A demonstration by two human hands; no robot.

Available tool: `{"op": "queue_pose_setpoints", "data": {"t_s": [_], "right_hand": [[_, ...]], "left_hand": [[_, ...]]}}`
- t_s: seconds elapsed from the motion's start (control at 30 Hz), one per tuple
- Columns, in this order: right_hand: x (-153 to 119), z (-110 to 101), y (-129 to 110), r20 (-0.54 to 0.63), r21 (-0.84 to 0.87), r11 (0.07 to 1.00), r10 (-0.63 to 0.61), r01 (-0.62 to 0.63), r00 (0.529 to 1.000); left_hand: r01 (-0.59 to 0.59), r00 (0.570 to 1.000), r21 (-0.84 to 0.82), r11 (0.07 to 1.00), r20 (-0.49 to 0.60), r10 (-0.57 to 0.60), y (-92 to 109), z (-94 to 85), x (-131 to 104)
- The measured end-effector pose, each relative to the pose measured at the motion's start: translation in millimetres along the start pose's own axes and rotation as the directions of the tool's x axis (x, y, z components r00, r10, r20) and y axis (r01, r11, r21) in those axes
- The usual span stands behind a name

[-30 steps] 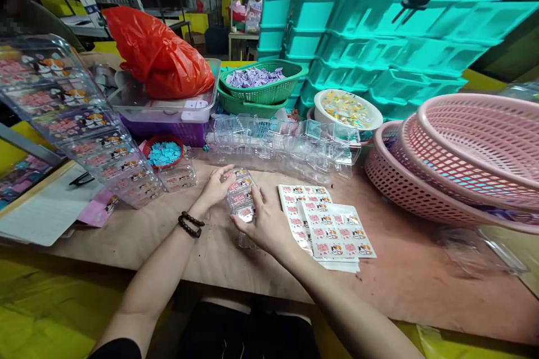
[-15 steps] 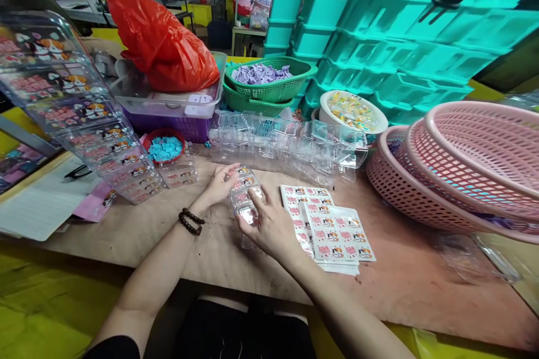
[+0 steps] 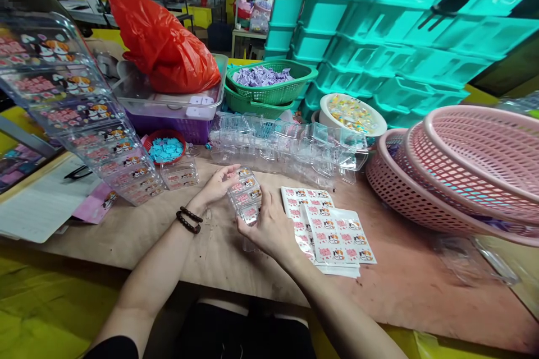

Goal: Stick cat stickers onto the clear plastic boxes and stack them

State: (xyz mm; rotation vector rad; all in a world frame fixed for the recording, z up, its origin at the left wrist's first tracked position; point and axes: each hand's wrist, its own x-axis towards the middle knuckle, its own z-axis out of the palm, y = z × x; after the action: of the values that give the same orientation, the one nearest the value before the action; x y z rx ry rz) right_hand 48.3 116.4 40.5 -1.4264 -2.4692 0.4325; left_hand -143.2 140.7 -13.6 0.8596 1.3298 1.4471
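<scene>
Between my two hands is a short stack of clear plastic boxes (image 3: 245, 191) with cat stickers on them, tilted above the wooden table. My left hand (image 3: 217, 184) grips its far left side, thumb and fingers at the upper edge. Around the near right side my right hand (image 3: 272, 223) is closed, thumb at the bottom end. Just right of it lie white sheets of cat stickers (image 3: 339, 234), overlapping one another. A long leaning stack of stickered clear boxes (image 3: 96, 118) rises at the left, with a single stickered box (image 3: 180, 175) by its foot.
Unstickered clear boxes (image 3: 286, 146) line the table's back. Behind them stand green baskets (image 3: 290, 76) of purple pieces and a white bowl (image 3: 374, 123). Pink baskets (image 3: 391, 179) crowd the right, teal crates (image 3: 391, 28) tower behind. A red bag (image 3: 168, 45) and red bowl (image 3: 183, 148) are left.
My right hand's fingers have shifted from over the stickered top to the right side of the held boxes, uncovering more stickers. My left hand stays nearly still.
</scene>
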Motion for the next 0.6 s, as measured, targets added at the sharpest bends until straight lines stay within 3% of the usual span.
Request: {"op": "queue_pose_setpoints", "data": {"t_s": [0.17,0.33,0.47,0.6], "right_hand": [[3,-7,4,0.032,-0.027,0.999,-0.022,0.023,0.999],[-22,-14,26,-0.112,-0.025,0.998,-0.059,0.057,0.992],[-54,10,34,-0.269,-0.009,1.000,0.004,-0.006,0.963],[-65,39,29,-0.363,-0.032,0.995,0.073,-0.090,0.929]], "left_hand": [[0.059,0.993,0.014,0.998,-0.102,-0.057,3,5.0,-3],[0.090,0.981,0.052,0.995,-0.179,-0.079,1,6.9,-5],[0.089,0.975,0.088,0.992,-0.214,-0.068,-4,6.2,-4],[0.080,0.978,0.138,0.987,-0.200,-0.052,-10,3.4,-3]]}}
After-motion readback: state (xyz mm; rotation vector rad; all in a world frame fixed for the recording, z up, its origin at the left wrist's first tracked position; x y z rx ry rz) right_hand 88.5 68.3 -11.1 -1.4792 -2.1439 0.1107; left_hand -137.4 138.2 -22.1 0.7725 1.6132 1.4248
